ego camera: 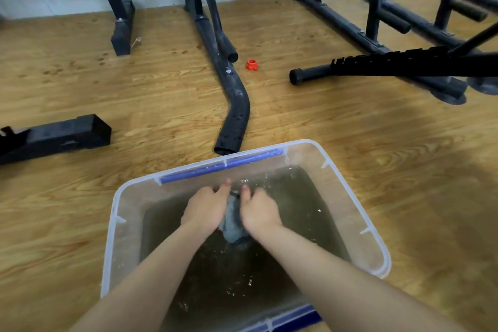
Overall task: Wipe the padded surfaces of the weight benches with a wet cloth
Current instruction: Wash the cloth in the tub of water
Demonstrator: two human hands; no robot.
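A clear plastic tub (358, 213) with blue handles stands on the wooden floor right in front of me, holding murky brown water. Over the water, my left hand (206, 207) and my right hand (260, 210) grip a bunched grey wet cloth (232, 226) between them, one hand on each side. Only a strip of the cloth shows between the hands. No padded bench surface is in view; only black bench frames and legs show beyond the tub.
A bent black tube foot (234, 116) lies just beyond the tub's far rim. A black square bar (54, 137) lies at the left. More black frames (377, 67) crowd the right and back. A small red knob (252, 65) sits on the floor.
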